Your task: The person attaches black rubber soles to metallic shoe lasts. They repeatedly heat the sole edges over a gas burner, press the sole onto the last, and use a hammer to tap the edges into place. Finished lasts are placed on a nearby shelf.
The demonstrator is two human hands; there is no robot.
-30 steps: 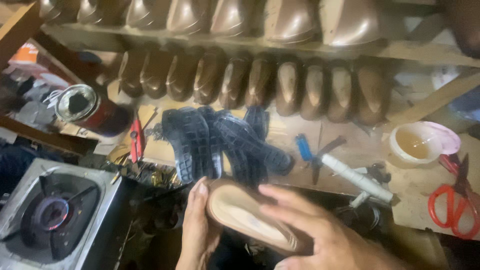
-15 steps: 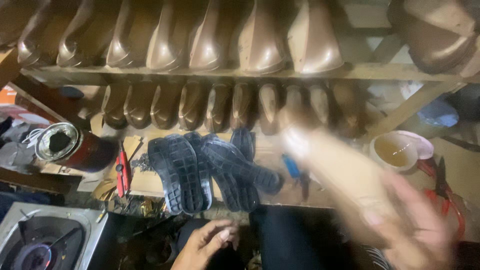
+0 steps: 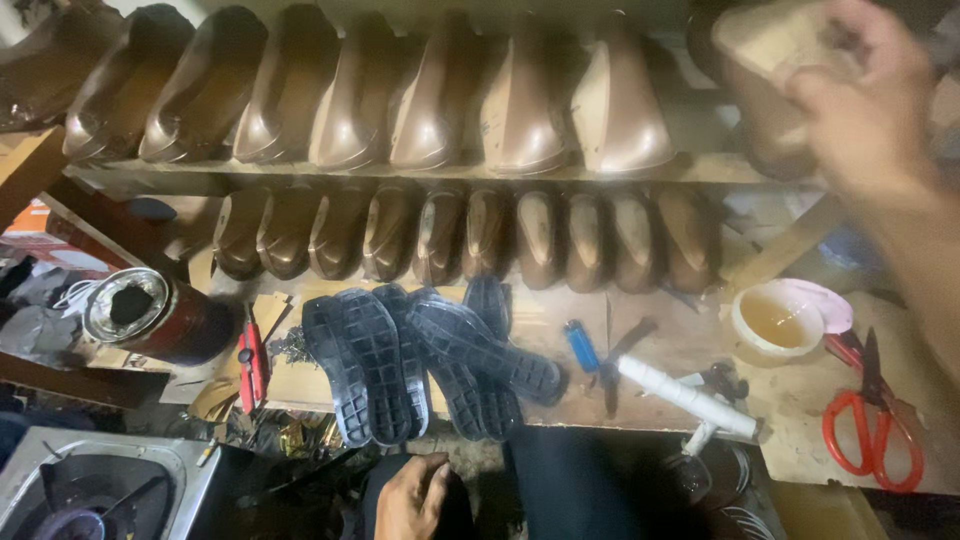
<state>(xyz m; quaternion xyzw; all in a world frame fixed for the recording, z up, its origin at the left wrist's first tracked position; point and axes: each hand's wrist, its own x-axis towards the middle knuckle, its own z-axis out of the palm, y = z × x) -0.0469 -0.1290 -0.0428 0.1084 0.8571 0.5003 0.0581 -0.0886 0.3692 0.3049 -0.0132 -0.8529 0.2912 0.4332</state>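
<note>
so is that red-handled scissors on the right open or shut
Open: the red-handled scissors lie on the bench with dark blades crossed apart and the two handle loops spread.

Dimly lit throughout, in a warm brownish cast. Soft glare along the shoes (image 3: 430,110) on the upper shelf, as if lit from above. Deep shadow along the bottom edge, around the left hand (image 3: 412,497). Heavily motion-blurred at the top right corner: right hand (image 3: 865,105) smeared. Slightly curved at the edges.
</note>
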